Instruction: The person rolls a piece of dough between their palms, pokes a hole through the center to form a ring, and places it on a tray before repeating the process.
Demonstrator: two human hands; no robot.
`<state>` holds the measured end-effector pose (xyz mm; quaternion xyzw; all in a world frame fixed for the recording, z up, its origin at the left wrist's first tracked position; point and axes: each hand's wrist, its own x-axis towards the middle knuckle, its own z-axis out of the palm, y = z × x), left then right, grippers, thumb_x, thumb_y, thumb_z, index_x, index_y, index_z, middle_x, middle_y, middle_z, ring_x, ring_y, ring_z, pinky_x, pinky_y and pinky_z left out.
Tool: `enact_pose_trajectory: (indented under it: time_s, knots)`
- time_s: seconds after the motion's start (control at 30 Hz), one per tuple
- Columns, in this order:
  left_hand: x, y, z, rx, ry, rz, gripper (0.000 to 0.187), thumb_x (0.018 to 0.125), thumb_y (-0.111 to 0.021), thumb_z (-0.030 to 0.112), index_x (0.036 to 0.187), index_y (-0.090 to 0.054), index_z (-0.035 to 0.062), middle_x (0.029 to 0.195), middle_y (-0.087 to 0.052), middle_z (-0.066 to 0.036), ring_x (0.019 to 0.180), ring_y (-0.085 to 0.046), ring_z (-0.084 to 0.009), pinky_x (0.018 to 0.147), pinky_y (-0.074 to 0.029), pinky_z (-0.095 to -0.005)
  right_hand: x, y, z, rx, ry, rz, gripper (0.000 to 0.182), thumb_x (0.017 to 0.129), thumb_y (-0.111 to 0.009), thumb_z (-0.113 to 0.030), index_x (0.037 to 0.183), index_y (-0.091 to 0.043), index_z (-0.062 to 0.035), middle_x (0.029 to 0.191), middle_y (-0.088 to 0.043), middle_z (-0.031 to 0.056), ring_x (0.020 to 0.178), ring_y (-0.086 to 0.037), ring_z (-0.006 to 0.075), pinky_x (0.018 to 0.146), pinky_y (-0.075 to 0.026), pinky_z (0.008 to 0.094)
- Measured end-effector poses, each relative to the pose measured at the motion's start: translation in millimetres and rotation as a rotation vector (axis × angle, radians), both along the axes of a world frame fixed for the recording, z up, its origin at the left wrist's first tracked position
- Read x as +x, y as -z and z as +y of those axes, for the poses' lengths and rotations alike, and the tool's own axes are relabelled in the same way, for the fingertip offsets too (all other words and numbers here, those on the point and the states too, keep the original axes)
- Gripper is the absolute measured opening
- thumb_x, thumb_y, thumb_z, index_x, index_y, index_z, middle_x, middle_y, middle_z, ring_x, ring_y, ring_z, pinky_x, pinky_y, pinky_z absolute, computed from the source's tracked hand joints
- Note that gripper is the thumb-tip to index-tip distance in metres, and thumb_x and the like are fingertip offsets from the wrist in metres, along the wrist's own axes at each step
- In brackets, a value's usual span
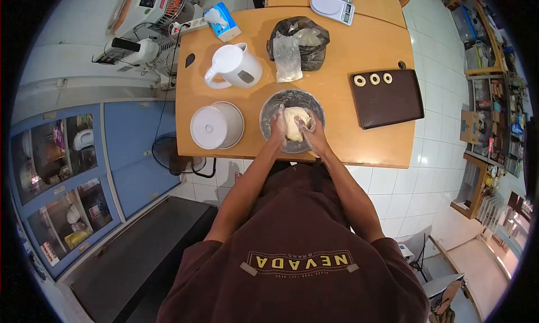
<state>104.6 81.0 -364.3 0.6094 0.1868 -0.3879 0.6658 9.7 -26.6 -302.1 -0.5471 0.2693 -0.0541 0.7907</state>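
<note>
A pale lump of dough [295, 123] rests in a round metal bowl [274, 103] whose inside is smeared with flour. My left hand [278, 124] grips the dough from its left side, fingers pointing up along it. On the opposite side, my right hand [312, 131] is curled against the dough, thumb toward the top. Both hands are dusted white and closed around the lump, inside the bowl. The bowl stands at the near edge of the wooden table [359, 149].
Left of the bowl are a white lidded tub [216, 126] and a white pitcher [238, 64]. Beyond it lie a black plastic bag [314, 56] and a clear bag [288, 59]. A dark baking tray [387, 107] with three dough rings [374, 79] sits right; a scale [331, 8] stands behind.
</note>
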Motion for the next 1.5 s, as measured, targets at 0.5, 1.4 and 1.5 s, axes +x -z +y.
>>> enact_pose_trajectory:
  time_s: [0.5,1.4,1.5]
  knots:
    - [-33.8,-38.5,-15.7,0.099,0.011,-0.579,0.044,0.102,-0.062,0.026,0.135,-0.058,-0.0026,0.127,-0.066,-0.021,0.114,-0.065,-0.0284,0.096,-0.051,-0.0374,6.6,-7.6,-11.0,-0.366,0.044,0.044,0.041,0.097,-0.071,-0.014,0.13,-0.053,0.0001,0.122,-0.062,0.0124,0.113,-0.059,0.0197,0.099,-0.047,0.0328]
    - [-38.2,-53.1,-32.9,0.218,-0.106,-0.416,0.061,0.102,-0.056,0.056,0.12,-0.065,-0.0017,0.116,-0.069,-0.015,0.103,-0.064,-0.0226,0.09,-0.051,-0.0376,21.9,-2.0,0.0,-0.461,0.429,0.062,0.026,0.107,-0.057,-0.022,0.111,-0.062,0.0024,0.096,-0.066,0.0092,0.091,-0.058,0.0159,0.084,-0.049,0.0323]
    - [-33.1,-50.6,-35.3,0.139,-0.186,-0.286,0.058,0.103,-0.056,0.054,0.117,-0.065,-0.0014,0.112,-0.069,-0.015,0.101,-0.064,-0.0221,0.09,-0.05,-0.0378,22.7,-1.8,3.9,-0.616,0.347,0.033,0.022,0.105,-0.057,-0.018,0.116,-0.059,0.0017,0.101,-0.065,0.013,0.097,-0.06,0.0204,0.088,-0.049,0.0347]
